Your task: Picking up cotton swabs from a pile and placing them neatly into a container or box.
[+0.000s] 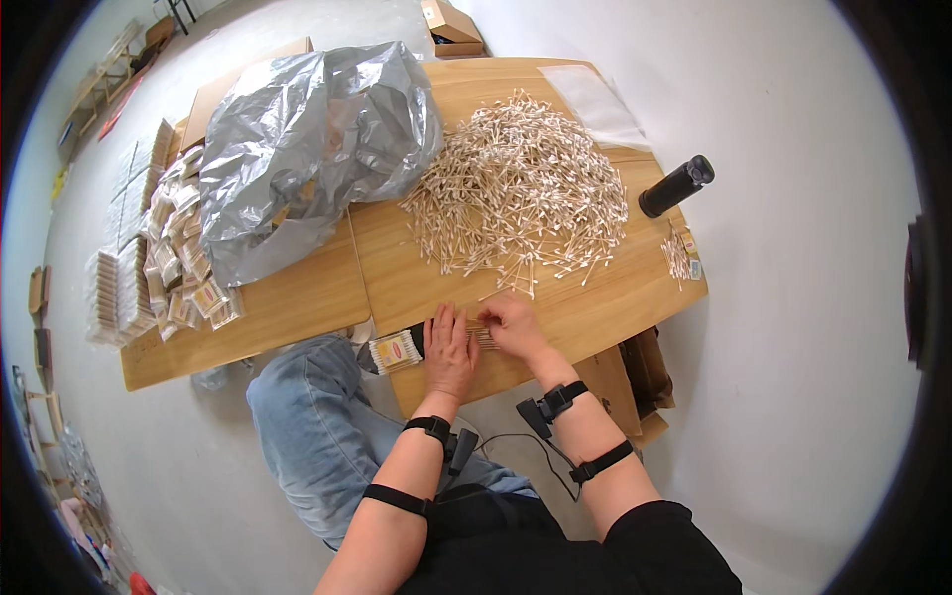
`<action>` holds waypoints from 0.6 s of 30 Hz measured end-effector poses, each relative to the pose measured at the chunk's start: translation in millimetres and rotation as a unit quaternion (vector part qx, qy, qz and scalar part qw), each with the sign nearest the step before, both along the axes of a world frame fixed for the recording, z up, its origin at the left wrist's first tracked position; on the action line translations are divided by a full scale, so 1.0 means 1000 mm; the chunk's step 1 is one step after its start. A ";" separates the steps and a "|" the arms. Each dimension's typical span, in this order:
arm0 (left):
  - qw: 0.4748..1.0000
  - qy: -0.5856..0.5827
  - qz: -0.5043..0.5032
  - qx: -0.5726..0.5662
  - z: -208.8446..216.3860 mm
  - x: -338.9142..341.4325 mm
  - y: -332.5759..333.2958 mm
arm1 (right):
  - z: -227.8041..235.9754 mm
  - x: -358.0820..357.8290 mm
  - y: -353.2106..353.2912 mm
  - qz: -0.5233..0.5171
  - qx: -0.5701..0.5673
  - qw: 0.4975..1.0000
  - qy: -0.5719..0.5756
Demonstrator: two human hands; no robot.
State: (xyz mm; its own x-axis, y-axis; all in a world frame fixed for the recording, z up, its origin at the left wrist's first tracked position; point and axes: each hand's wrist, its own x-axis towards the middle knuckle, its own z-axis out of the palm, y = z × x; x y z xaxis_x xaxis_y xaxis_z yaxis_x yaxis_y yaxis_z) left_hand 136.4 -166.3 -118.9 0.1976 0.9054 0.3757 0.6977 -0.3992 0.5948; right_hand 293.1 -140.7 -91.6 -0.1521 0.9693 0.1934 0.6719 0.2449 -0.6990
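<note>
At the table's near edge, my left hand lies with its fingers stretched out flat over a black item, mostly hidden beneath it. To its left is a small clear pack of cotton swabs with a yellow and red label. Close on the right, my right hand has its fingers curled together at a small row of loose cotton swabs, whose sticks show between the two hands. The right fingertips are partly hidden. Beyond the hands spreads a large heap of loose cotton swabs.
A crumpled silver-grey plastic bag covers the back left. Filled swab packs pile at the left edge beside stacked white packs. A black cylinder stands at the right, near a few swabs. An open cardboard box sits below.
</note>
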 end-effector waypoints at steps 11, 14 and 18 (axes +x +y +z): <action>1.000 0.012 -0.012 -0.007 0.001 0.003 0.002 | 0.009 0.001 0.012 -0.112 0.076 0.979 -0.152; 1.000 -0.012 0.004 -0.009 0.004 0.002 0.000 | 0.010 -0.010 0.013 -0.070 0.069 0.983 -0.154; 1.000 -0.026 0.001 0.002 0.003 0.001 0.001 | 0.009 -0.015 0.010 -0.039 0.062 0.988 -0.140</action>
State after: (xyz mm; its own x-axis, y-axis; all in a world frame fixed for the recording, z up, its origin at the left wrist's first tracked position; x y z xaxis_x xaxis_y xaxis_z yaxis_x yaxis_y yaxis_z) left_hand 137.5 -164.9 -115.4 0.1772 0.9042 0.3886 0.6669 -0.4007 0.6283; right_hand 278.0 -130.7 -82.7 -0.1422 0.9519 0.2715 0.8544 0.2565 -0.4519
